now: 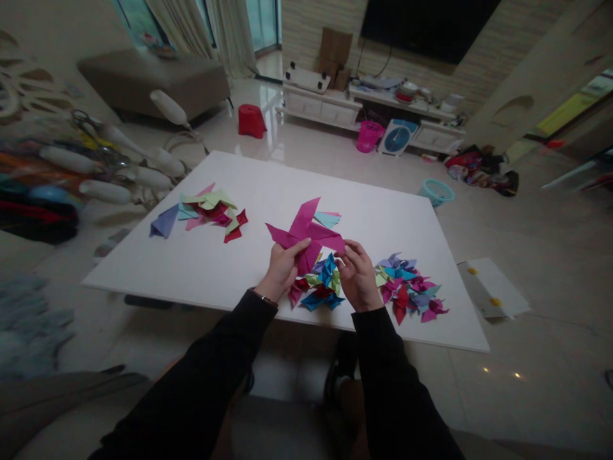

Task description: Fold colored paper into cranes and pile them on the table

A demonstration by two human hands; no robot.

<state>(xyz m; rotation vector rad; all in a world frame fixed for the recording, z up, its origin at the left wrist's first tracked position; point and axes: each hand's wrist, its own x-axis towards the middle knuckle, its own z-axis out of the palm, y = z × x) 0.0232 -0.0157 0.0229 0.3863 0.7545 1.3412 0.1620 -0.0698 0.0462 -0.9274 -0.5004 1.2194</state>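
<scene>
Close in, two black sleeves (201, 370) reach toward the table (258, 179). The left hand (282, 268) grips the pink paper (302, 229), thumb on top, near its middle. The right hand (358, 271) pinches the tip of its right arm in a narrow grip. The pink paper, a four-pointed folded shape, is held above the table. From it, the middle pile (322, 297) of folded papers lies at six o'clock, partly beneath the hands; the right pile (407, 287) sits at four o'clock and the left pile (211, 207) at ten. Pale blue paper (327, 219) lies just beyond, at two o'clock. Past the table, a blue basket (437, 191) stands at two o'clock, then a red stool (251, 121) at eleven, a pink bin (370, 137) at one and, farthest, a dark screen (428, 25) on the wall at one.
</scene>
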